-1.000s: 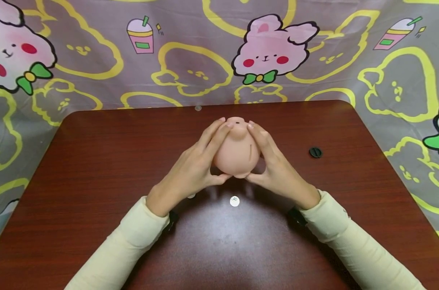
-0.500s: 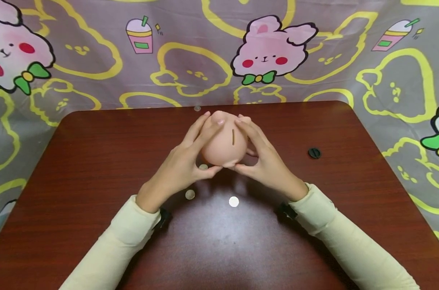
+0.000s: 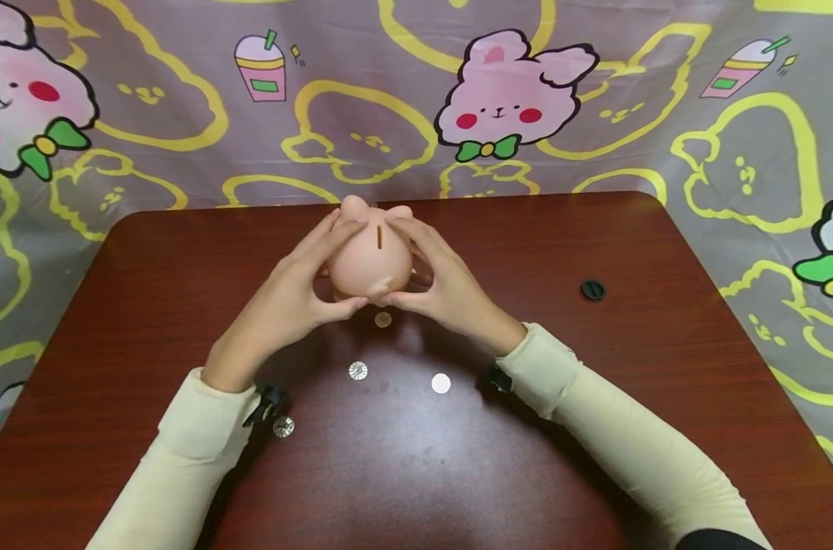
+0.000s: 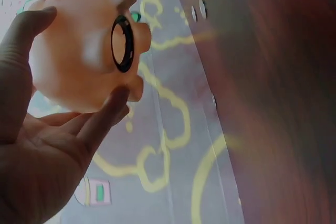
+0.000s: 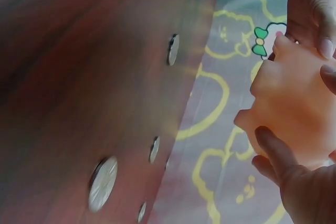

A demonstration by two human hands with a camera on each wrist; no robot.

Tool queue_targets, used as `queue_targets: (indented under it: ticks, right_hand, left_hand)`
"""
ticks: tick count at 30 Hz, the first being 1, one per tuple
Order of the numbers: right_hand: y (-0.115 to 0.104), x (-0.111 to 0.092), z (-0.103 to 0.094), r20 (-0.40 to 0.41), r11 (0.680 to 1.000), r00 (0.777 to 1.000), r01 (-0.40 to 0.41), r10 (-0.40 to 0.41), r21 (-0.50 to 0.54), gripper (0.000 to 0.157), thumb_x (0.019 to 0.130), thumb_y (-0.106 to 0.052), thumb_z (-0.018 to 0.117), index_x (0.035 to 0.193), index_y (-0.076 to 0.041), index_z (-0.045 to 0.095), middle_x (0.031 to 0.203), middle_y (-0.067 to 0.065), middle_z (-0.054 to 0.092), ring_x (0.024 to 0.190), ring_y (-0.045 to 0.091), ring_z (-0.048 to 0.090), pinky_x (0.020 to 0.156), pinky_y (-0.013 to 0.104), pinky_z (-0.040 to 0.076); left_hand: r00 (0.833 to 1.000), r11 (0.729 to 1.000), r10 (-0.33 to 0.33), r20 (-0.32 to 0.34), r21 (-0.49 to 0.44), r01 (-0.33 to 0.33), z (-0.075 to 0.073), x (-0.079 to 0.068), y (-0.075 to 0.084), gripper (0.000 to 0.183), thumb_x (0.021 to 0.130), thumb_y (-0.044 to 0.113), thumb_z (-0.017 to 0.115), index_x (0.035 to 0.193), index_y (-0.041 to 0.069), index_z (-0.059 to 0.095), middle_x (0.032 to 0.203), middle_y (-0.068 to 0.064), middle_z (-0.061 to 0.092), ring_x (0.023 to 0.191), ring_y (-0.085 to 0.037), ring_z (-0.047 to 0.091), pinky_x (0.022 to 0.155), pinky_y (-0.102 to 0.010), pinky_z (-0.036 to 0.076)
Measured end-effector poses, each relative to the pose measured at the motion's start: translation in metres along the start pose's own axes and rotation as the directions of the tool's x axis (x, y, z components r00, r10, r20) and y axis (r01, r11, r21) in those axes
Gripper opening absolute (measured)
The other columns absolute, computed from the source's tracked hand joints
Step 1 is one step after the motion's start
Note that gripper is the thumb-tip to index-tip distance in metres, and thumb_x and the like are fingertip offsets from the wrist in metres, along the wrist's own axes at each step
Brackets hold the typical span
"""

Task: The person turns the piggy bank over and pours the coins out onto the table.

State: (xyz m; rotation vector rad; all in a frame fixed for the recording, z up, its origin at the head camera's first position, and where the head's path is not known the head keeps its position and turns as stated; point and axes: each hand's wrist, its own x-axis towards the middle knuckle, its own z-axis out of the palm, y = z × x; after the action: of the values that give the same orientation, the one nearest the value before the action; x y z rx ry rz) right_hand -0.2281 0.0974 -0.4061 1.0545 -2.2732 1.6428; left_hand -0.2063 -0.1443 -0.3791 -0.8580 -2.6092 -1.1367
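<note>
Both hands grip a peach-pink piggy bank (image 3: 370, 267) raised off the table, ears away from me and coin slot upward. My left hand (image 3: 285, 294) clasps its left side. On the opposite side, my right hand (image 3: 450, 283) holds it, and the thumbs nearly meet at the rear. The left wrist view shows a dark-rimmed round hole (image 4: 122, 43) in its belly, between stubby feet. Several silvery coins lie beneath and nearer me: one coin (image 3: 383, 319) just under the bank, a bright coin (image 3: 440, 383) to the right, another coin (image 3: 283, 426) beside the left wrist.
A round black plug (image 3: 592, 290) with a ridge across it lies right of the hands. The dark red wooden table (image 3: 512, 473) ends at the back against a cartoon-printed cloth (image 3: 361, 61).
Both hands have carried the piggy bank to the left and slightly away from me. It has turned, so the slot now points straight ahead. Coins formerly covered by the left arm now show.
</note>
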Motion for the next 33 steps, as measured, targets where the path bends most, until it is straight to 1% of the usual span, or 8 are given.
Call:
queue_targets:
  ticks: [1,4,7,9,15,22,29,33]
  right_hand:
    - [0.001,0.004,0.003,0.009,1.0,1.0,-0.003,0.003,0.0,0.089,0.081,0.002,0.088,0.157,-0.003,0.041,0.163,0.015,0.038,0.148,0.027,0.045,0.116,0.033,0.046]
    - [0.001,0.015,0.011,0.039,1.0,0.999,-0.019,0.019,0.016,0.087,0.082,0.001,0.086,0.157,-0.002,0.041,0.162,0.016,0.038,0.149,0.026,0.044,0.117,0.033,0.046]
    - [0.002,0.026,0.018,0.073,0.998,0.996,-0.048,0.045,0.035,0.087,0.083,0.0,0.085,0.158,-0.002,0.04,0.162,0.016,0.039,0.149,0.025,0.042,0.119,0.033,0.043]
    - [0.004,0.034,0.022,0.093,0.996,0.993,-0.076,0.072,0.043,0.087,0.083,-0.001,0.085,0.158,-0.003,0.04,0.161,0.016,0.039,0.148,0.024,0.042,0.12,0.03,0.042]
    - [0.013,0.055,0.037,0.15,0.987,0.975,-0.158,0.163,-0.04,0.084,0.085,-0.006,0.084,0.158,-0.007,0.042,0.162,0.013,0.041,0.145,0.022,0.044,0.118,0.025,0.042]
    - [0.02,0.072,0.052,0.199,0.959,0.949,-0.205,0.244,-0.198,0.086,0.087,-0.018,0.085,0.16,-0.015,0.041,0.165,0.008,0.041,0.149,0.02,0.04,0.119,0.036,0.039]
    - [0.023,0.081,0.065,0.232,0.959,0.944,-0.188,0.235,-0.21,0.081,0.091,-0.019,0.082,0.161,-0.015,0.041,0.167,0.007,0.037,0.155,0.02,0.032,0.121,0.037,0.037]
    - [0.022,0.081,0.071,0.229,0.954,0.938,-0.212,0.26,-0.212,0.082,0.092,-0.022,0.082,0.162,-0.016,0.039,0.169,0.01,0.031,0.156,0.02,0.03,0.117,0.036,0.041]
  left_hand:
    - [1.0,1.0,-0.015,0.004,-0.027,0.015,-0.003,-0.001,-0.003,0.096,0.081,0.002,0.089,0.161,0.025,0.042,0.172,-0.013,0.028,0.143,-0.036,0.049,0.106,-0.051,0.054]
    - [0.998,0.992,-0.057,0.018,-0.111,0.059,-0.009,-0.003,-0.012,0.096,0.081,-0.004,0.085,0.162,0.024,0.041,0.172,-0.012,0.026,0.133,-0.035,0.055,0.096,-0.028,0.059]
    - [0.997,0.988,-0.08,0.018,-0.13,0.082,-0.016,-0.005,-0.022,0.095,0.082,-0.006,0.084,0.162,0.023,0.041,0.172,-0.012,0.027,0.134,-0.037,0.055,0.092,-0.012,0.053]
    - [0.997,0.988,-0.081,0.013,-0.129,0.082,-0.019,-0.006,-0.03,0.094,0.082,-0.007,0.083,0.161,0.022,0.041,0.17,-0.012,0.03,0.132,-0.038,0.056,0.092,-0.006,0.048]
    - [0.996,0.984,-0.092,0.007,-0.155,0.092,-0.022,-0.009,-0.054,0.096,0.082,-0.01,0.08,0.163,0.019,0.038,0.166,-0.013,0.036,0.133,-0.039,0.055,0.093,-0.006,0.043]
    - [0.982,0.96,-0.184,0.047,-0.206,0.19,-0.026,-0.013,-0.071,0.094,0.087,-0.009,0.076,0.164,0.017,0.031,0.158,-0.016,0.041,0.119,-0.03,0.056,0.084,-0.011,0.048]
    - [0.974,0.946,-0.217,0.059,-0.233,0.225,-0.027,-0.015,-0.081,0.094,0.086,-0.013,0.074,0.162,0.014,0.026,0.158,-0.017,0.039,0.112,-0.015,0.055,0.082,-0.015,0.049]
    - [0.974,0.95,-0.219,0.054,-0.217,0.225,-0.026,-0.017,-0.086,0.096,0.085,-0.014,0.074,0.161,0.012,0.021,0.159,-0.019,0.037,0.112,-0.019,0.055,0.082,-0.014,0.049]
